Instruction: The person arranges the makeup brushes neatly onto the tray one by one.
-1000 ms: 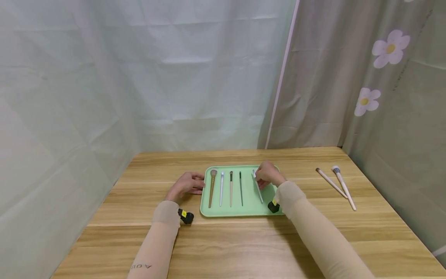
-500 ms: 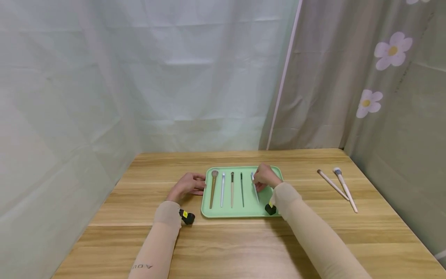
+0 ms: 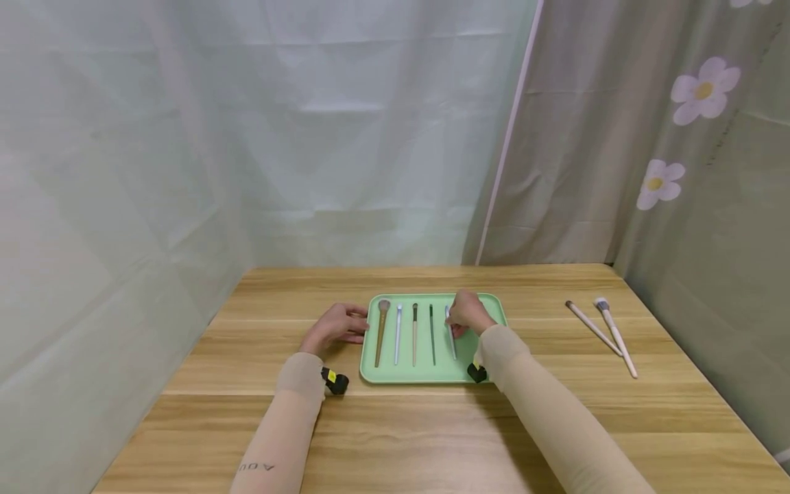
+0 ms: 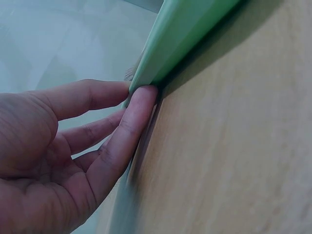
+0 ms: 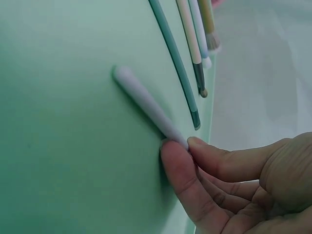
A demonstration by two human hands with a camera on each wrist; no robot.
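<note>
On the wooden table lies a light green tray [image 3: 401, 375] holding a row of makeup brushes. My left hand [image 3: 338, 322] is at the tray's left edge; in the left wrist view its thumb and a fingertip pinch the green rim [image 4: 151, 58]. Over the right half of the tray, my right hand [image 3: 469, 314] pinches a pale lavender makeup brush [image 5: 148, 102] between thumb and finger. The brush's handle slants over the tray floor, while its head is hidden by the fingers in the right wrist view. Left of it lies a thin dark green brush [image 3: 433, 336].
Further left in the tray are a pink-handled brush [image 3: 415, 336], a white brush [image 3: 398, 336] and a thick brown brush [image 3: 380, 336]. Two more pale-handled brushes, one short [image 3: 592, 328] and one larger [image 3: 618, 339], lie on the table at right. Curtains [image 3: 370, 137] enclose the table.
My right hand has shifted slightly left, and the lavender brush has swung from a slant to nearly parallel with the others. My left hand stays at the tray's edge.
</note>
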